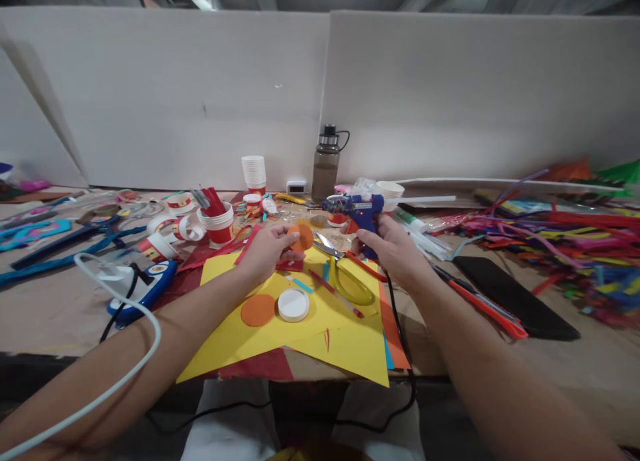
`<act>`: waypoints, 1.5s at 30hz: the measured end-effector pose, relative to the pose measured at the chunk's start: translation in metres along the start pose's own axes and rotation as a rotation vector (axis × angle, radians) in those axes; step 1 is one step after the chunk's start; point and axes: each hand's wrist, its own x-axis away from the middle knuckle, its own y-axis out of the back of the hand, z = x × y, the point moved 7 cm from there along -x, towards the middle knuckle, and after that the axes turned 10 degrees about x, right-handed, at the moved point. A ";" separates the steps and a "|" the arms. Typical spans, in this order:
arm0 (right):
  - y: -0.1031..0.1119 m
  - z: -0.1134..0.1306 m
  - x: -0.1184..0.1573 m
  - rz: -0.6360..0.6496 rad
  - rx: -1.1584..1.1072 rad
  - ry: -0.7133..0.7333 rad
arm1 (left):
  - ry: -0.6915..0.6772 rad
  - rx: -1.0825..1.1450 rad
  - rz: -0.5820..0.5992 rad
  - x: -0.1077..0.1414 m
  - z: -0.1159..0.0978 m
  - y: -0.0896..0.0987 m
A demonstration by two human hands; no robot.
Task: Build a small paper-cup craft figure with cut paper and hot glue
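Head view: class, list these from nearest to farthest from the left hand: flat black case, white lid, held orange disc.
1. Held orange disc: at the fingertips of the left hand.
2. White lid: below the hand in the picture, on yellow paper.
3. Flat black case: well off to the right.

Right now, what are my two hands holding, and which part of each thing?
Your left fingers hold an orange disc by its left edge. Your right fingers hold the glue gun by its handle.
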 end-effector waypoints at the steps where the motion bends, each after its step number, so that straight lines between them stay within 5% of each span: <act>1: -0.002 0.002 0.001 0.015 0.044 0.032 | -0.017 0.021 -0.003 -0.002 -0.001 0.001; 11: -0.006 0.013 0.010 -0.106 0.696 0.270 | -0.065 0.042 0.014 -0.006 -0.001 0.006; 29: -0.014 0.015 0.011 -0.007 0.607 0.332 | -0.050 0.018 -0.016 -0.002 -0.002 0.001; 45: -0.011 0.018 0.012 -0.054 0.689 0.320 | -0.070 0.033 0.005 -0.003 -0.002 0.002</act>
